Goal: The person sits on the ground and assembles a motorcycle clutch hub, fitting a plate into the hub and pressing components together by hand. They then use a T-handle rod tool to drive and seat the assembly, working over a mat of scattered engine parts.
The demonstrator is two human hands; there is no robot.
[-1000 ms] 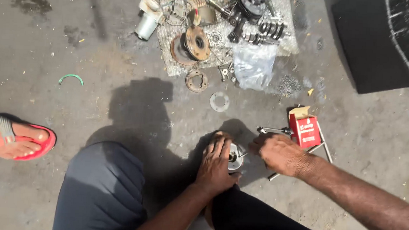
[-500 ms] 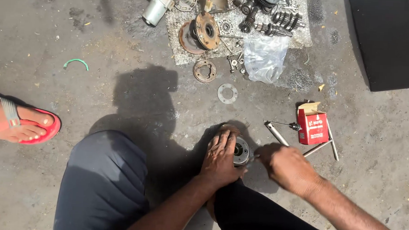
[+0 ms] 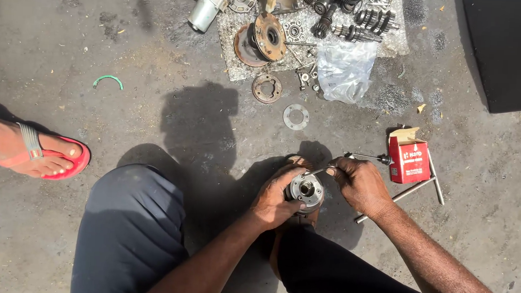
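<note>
We've got one round metal hub [image 3: 305, 190] clamped in our left hand [image 3: 277, 195]; right hand [image 3: 361, 184] pinching one thin tool [image 3: 318, 172] above it, one red box [image 3: 408, 161] just right.

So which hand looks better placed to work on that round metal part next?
Probably the right hand: it holds a thin metal tool whose tip rests on the round metal part. The left hand is wrapped around that part, steadying it on the ground.

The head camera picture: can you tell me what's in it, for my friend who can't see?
A person crouching on a concrete floor grips a round metal part with the left hand and works a thin metal tool into it with the right hand. A small red box lies nearby, with gears and discs on a mat further off.
</note>
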